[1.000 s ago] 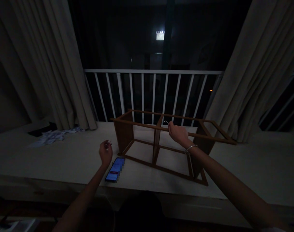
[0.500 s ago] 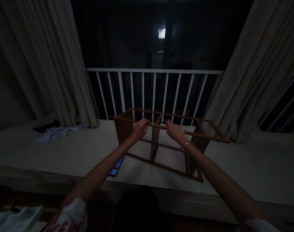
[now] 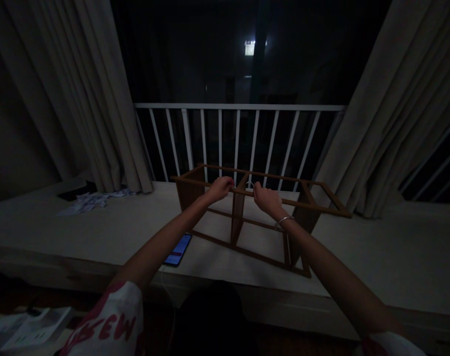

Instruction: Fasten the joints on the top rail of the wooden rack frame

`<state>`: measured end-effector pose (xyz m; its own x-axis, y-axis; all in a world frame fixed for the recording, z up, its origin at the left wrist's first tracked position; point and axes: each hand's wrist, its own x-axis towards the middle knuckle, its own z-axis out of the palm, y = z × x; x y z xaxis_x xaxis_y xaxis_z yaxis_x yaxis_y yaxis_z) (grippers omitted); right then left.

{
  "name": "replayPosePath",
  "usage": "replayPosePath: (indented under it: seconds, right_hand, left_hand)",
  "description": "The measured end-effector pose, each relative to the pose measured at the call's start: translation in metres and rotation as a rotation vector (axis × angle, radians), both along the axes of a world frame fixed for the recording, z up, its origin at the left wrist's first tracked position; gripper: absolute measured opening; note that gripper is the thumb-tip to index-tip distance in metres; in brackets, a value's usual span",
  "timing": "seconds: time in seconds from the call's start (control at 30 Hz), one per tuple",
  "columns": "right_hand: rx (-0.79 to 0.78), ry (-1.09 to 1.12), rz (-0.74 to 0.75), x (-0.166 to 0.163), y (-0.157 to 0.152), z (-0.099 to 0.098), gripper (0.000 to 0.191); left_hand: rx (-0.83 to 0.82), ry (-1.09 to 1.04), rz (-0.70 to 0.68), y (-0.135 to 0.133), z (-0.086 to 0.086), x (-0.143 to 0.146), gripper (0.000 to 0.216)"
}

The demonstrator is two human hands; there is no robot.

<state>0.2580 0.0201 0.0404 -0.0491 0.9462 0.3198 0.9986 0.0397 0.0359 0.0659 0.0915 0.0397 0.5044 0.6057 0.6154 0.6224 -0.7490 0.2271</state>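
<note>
The rack (image 3: 237,217) lay on its side on the ledge (image 3: 117,232), its lower near corner close to the front edge. A strip of ledge separated it from the railing (image 3: 239,107); more ledge stretched away on both sides. The right hand (image 3: 268,200) was closed around a bent rod (image 3: 250,183) at the upper front rail, just right of the middle panel. The left hand (image 3: 220,189) was bunched at that rail, left of the panel; whether it gripped anything, I could not tell. Between the hands, a short span of rail showed. The phone (image 3: 178,249) lay beside the rack's left end, near the front edge, below the left forearm. Papers (image 3: 91,200) lay farther left, by a curtain (image 3: 99,109). The room was dim, the window (image 3: 187,54) dark.
</note>
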Motion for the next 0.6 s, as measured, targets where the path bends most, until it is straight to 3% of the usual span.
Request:
replayPosePath:
  seconds: [0.2, 0.6]
  right_hand:
    - [-0.012, -0.010, -0.007, 0.000, -0.002, 0.001, 0.041]
    - [0.022, -0.014, 0.001, 0.002, 0.000, -0.003, 0.039]
  left_hand:
    - [-0.022, 0.000, 0.013, 0.001, 0.000, 0.002, 0.018]
    - [-0.043, 0.244, -0.030, -0.003, 0.014, 0.001, 0.017]
